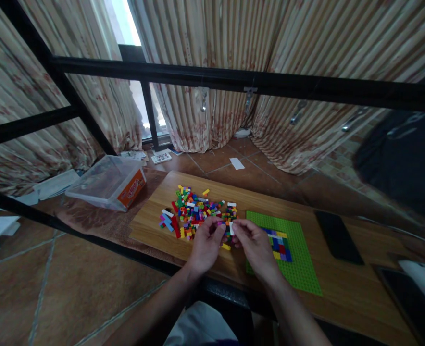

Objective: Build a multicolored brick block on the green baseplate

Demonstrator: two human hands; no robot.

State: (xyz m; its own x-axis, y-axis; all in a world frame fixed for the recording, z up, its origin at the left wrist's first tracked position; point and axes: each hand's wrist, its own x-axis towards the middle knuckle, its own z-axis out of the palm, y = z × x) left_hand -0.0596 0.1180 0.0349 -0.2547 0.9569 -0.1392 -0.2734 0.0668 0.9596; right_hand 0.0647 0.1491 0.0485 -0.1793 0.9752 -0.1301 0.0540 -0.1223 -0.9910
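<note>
My right hand (253, 239) is closed, pinching a small white toy brick (231, 228) between thumb and fingertips. Just left of it, my left hand (208, 242) is closed too, thumb against fingers; whatever it may hold is too small and hidden to name. Both hands hover over the front of a loose pile of coloured toy bricks (194, 206) on the wooden table (151, 211). Beside my right hand lies a green baseplate (302, 269). A patch of multicoloured bricks (281, 247) is fixed on it, partly covered by my right hand.
A dark phone (338, 238) lies right of the baseplate, with another dark flat object (410, 298) nearer the right corner. A clear plastic box (104, 180) with an orange label stands left of the table. Black metal bars (212, 74) cross beyond the table.
</note>
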